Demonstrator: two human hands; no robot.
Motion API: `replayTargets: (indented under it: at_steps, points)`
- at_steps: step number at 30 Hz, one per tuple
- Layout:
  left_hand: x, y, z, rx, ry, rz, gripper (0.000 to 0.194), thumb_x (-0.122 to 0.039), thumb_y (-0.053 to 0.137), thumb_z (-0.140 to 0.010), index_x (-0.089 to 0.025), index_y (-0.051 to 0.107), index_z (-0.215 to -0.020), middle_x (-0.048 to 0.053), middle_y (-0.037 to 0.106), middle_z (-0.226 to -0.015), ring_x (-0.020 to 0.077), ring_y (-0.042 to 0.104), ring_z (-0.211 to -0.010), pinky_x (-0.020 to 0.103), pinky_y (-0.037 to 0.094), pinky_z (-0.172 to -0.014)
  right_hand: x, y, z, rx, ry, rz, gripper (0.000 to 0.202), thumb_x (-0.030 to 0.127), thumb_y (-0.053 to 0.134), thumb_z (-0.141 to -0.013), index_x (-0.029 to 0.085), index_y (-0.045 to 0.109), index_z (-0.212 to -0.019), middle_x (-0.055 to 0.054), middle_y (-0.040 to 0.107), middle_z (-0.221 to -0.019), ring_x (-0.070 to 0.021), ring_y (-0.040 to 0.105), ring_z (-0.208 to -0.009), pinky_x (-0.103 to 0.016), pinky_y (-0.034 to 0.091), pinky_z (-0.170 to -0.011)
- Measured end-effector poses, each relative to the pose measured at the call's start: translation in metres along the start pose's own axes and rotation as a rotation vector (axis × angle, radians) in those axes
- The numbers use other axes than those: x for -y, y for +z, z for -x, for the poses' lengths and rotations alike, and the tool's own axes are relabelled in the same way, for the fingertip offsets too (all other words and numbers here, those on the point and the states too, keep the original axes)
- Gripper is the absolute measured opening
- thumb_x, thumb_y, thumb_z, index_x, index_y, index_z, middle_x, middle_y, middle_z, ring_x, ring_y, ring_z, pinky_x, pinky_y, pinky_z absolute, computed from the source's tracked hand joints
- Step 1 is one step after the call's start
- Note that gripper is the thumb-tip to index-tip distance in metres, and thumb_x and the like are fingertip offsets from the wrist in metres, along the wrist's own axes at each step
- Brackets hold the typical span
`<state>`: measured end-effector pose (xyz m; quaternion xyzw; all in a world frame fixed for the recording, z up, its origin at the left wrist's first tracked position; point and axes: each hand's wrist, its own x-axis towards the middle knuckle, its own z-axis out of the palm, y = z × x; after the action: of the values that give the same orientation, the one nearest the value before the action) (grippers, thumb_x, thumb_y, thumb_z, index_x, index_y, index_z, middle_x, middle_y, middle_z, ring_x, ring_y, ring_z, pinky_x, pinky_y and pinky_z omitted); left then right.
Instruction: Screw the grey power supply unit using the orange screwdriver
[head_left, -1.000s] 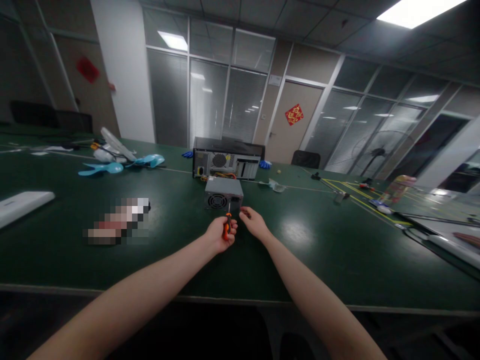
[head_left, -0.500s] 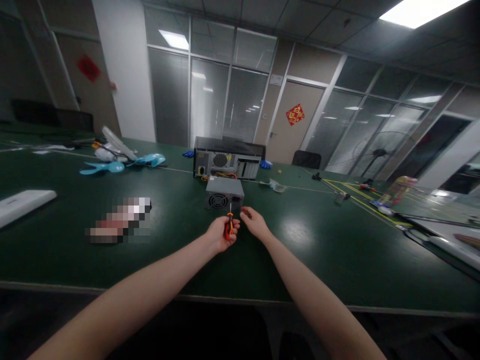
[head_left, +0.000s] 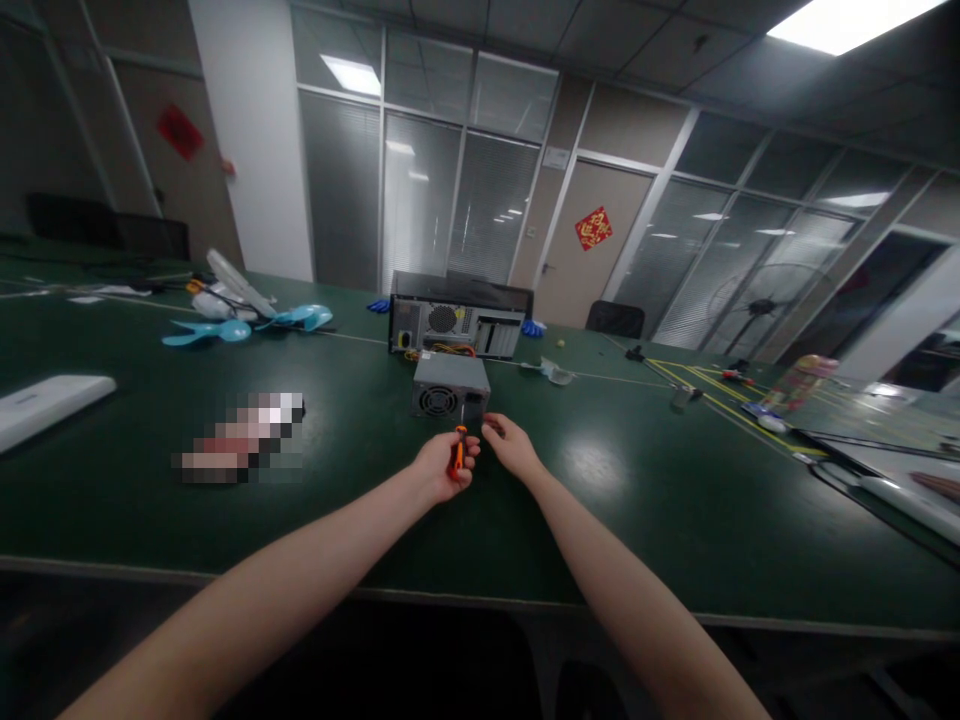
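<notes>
My left hand (head_left: 448, 466) is closed around the orange and black handle of a screwdriver (head_left: 460, 458). The screwdriver's shaft points up toward the front face of a grey computer power supply (head_left: 451, 373), below its socket; whether the tip touches is too small to tell. My right hand (head_left: 513, 446) is at the lower right corner of the power supply, fingers loosely bent and apart, holding nothing I can see. Contact with the metal there cannot be made out. Directly behind stands a black computer case (head_left: 459, 318) on its side, with coloured cables between the two.
On the green table (head_left: 360, 545), light blue fan blades (head_left: 214, 332) and a white fan part (head_left: 238, 285) sit at left. A white slab (head_left: 56, 405) and a pixelated object (head_left: 244, 438) are nearer. Right of the case is a clear plastic piece (head_left: 553, 372); yellow-edged glass (head_left: 712, 385) is farther right.
The screwdriver handle has turned slightly in my left hand. Both hands and the power supply keep their places, while the whole view has shifted a little.
</notes>
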<state>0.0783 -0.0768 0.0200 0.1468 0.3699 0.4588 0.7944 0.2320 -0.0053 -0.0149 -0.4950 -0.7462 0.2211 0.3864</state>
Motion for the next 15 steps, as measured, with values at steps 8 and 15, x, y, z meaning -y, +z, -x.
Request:
replayTargets:
  at_steps: [8,15]
  points:
    - [0.0000,0.0038,0.0029,-0.065,0.025,-0.013,0.019,-0.033,0.054,-0.078,-0.015,0.048,-0.079,0.002,0.051,-0.069,0.0036,0.044,-0.044,0.009,0.022,-0.031,0.0021,-0.0011,0.0020,-0.007,0.011,-0.005,0.033,0.033,0.048,-0.080,0.020,0.055,-0.110,-0.005,0.061,-0.103,-0.0141,0.057,-0.091,-0.030,0.044,-0.084]
    - [0.0006,0.0042,0.0020,-0.015,0.017,-0.035,0.018,-0.027,0.041,-0.082,-0.012,0.052,-0.081,0.002,0.049,-0.066,0.0054,0.042,-0.042,0.013,0.025,-0.031,0.0050,-0.0022,0.0033,-0.008,0.015,-0.001,0.033,0.033,0.047,-0.080,0.018,0.055,-0.109,-0.006,0.061,-0.102,-0.0140,0.057,-0.091,-0.029,0.044,-0.084]
